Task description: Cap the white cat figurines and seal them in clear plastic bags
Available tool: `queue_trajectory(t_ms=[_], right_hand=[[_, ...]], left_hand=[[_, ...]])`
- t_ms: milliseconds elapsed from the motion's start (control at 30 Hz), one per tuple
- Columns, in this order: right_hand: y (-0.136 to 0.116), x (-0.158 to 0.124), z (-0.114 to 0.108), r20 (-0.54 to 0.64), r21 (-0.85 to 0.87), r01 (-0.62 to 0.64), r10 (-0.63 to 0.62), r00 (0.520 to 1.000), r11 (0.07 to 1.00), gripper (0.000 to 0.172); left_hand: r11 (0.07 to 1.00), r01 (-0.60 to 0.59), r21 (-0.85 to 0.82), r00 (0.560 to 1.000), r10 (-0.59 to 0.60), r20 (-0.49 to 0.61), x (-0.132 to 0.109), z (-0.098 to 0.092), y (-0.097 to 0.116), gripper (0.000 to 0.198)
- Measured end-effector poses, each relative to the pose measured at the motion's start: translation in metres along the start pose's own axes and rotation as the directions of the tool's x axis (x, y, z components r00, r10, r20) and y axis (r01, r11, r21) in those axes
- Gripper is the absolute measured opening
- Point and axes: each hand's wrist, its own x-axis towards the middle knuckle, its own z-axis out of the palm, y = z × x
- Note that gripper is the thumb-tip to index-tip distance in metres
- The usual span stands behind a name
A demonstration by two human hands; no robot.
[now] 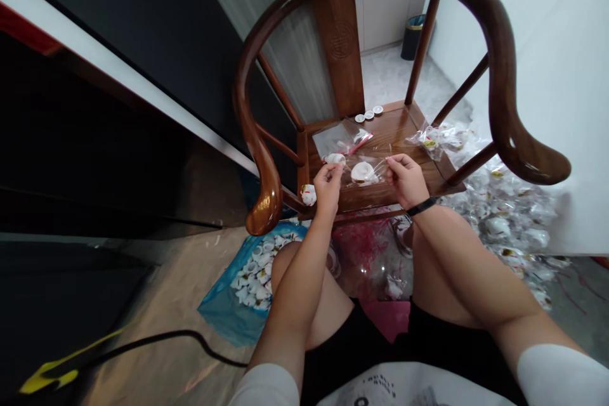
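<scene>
My left hand (328, 188) is closed in a pinch at the left side of a clear plastic bag (379, 169). Opposite it, the fingers of my right hand (407, 180) pinch the bag's right side. A round white piece (363, 172) shows through the film between them, low over the chair seat. Just beyond my left fingertips lies a white ceramic-looking piece (334, 159). Another white piece with red and gold marks (308, 195) sits at the seat's left front corner. Flat clear bags with red print (343, 139) lie farther back on the seat.
The wooden armchair's curved rail (495, 25) rings the seat (394, 127). Three small white caps (369, 116) stand near its back. Bagged white pieces (499, 222) heap on the right floor; a blue sack (223, 311) of loose ones stands left. A bin (412, 38) stands behind.
</scene>
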Motion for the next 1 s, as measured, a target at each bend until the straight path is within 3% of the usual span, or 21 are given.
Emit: queue_trajectory(t_ms=[200, 433, 567, 767, 1000], right_hand=[[-0.002, -0.001, -0.002, 0.036, -0.009, -0.047, 0.047, 0.998, 0.999, 0.035], [-0.006, 0.0, -0.002, 0.028, 0.029, -0.047, 0.046, 0.999, 0.998, 0.032], [-0.007, 0.0, -0.003, 0.021, 0.038, -0.038, 0.037, 0.999, 0.999, 0.037], [-0.007, 0.001, -0.003, -0.004, -0.032, 0.009, -0.009, 1.0, 0.999, 0.058], [-0.009, -0.005, 0.0, -0.03, -0.024, -0.042, 0.042, 0.999, 0.999, 0.06]], left_hand=[[0.988, 0.124, -0.097, 0.99, -0.116, 0.082, -0.004, 0.005, -0.001, 0.046], [0.984, 0.171, -0.053, 0.968, -0.158, 0.194, -0.003, 0.008, -0.005, 0.053], [0.981, 0.188, -0.054, 0.972, -0.178, 0.152, -0.002, 0.011, -0.008, 0.049], [0.926, 0.326, -0.19, 0.944, -0.308, 0.12, -0.003, 0.012, -0.002, 0.046], [0.949, 0.266, -0.17, 0.963, -0.252, 0.095, -0.007, 0.016, -0.002, 0.058]])
